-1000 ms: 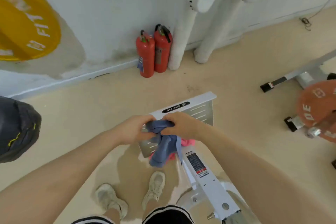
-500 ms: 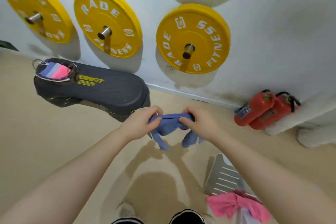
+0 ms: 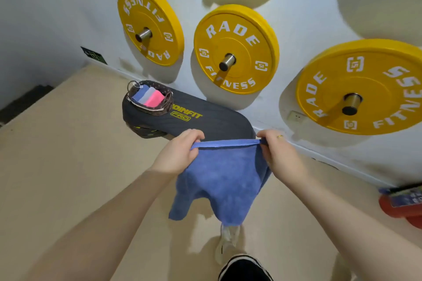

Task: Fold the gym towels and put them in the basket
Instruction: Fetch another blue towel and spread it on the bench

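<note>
Holding the blue towel (image 3: 222,180) in air by its top corners, left hand (image 3: 177,155) & right hand (image 3: 277,157) pinched shut on it, soft, light, limp; basket (image 3: 149,98) at bench (image 3: 205,121) end.

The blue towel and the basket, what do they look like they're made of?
Blue towel: soft matte fabric, probably microfibre or terry; it drapes limply from both hands and shows a fuzzy, mottled nap with a stitched hem. Basket: dark brown woven material, likely wicker or rattan, judging by its ribbed weave.
</note>
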{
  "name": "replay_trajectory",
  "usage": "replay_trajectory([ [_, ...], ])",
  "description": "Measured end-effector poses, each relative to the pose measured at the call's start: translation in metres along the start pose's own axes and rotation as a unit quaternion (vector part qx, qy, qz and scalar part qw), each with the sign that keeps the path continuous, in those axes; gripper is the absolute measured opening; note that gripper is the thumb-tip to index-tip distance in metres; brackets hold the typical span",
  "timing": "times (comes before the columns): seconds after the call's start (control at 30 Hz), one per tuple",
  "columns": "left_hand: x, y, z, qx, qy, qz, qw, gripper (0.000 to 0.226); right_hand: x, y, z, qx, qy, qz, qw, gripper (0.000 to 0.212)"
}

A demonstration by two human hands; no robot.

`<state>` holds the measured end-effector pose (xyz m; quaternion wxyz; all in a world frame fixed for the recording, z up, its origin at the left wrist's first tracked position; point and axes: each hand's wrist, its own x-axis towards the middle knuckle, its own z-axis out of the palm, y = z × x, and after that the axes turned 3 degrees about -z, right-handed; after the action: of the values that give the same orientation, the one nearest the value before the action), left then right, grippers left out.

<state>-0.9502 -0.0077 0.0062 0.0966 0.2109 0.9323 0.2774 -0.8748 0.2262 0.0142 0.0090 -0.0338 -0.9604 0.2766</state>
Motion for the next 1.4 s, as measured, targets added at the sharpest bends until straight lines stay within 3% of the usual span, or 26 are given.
replay_trajectory([
  [0.2,0.098,-0.084,-0.018,-0.053,0.006,-0.023,0.998,0.007,0.116,0.009,0.033,0.008,-0.021,0.033,0.999,0.022],
  [0.4,0.205,-0.136,-0.049,-0.081,-0.079,-0.07,0.991,0.011,0.227,0.017,0.056,-0.08,-0.091,0.086,0.989,0.021],
  [0.57,0.285,-0.173,-0.063,-0.096,-0.152,-0.021,0.983,0.005,0.28,0.021,0.088,-0.1,-0.085,0.116,0.984,0.021],
  [0.77,0.391,-0.246,-0.072,0.065,-0.314,0.103,0.942,0.02,0.338,0.016,0.134,-0.074,-0.018,0.287,0.955,0.027],
  [0.93,0.459,-0.31,-0.029,0.032,-0.197,0.049,0.979,0.01,0.401,0.03,0.181,-0.103,-0.06,0.367,0.922,0.026],
  [1.1,0.518,-0.343,0.03,-0.033,-0.217,-0.057,0.974,0.012,0.454,0.068,0.221,-0.146,-0.044,0.398,0.904,0.024],
  [1.17,0.536,-0.345,0.041,-0.046,-0.182,-0.057,0.981,0.02,0.465,0.082,0.228,-0.155,-0.027,0.401,0.902,0.023],
  [1.3,0.56,-0.329,0.041,-0.047,-0.07,0.028,0.996,0.036,0.471,0.098,0.219,-0.199,0.019,0.374,0.906,0.02],
  [1.4,0.57,-0.331,0.042,0.012,0.045,0.216,0.975,0.038,0.468,0.117,0.214,-0.249,0.117,0.299,0.913,0.016],
])
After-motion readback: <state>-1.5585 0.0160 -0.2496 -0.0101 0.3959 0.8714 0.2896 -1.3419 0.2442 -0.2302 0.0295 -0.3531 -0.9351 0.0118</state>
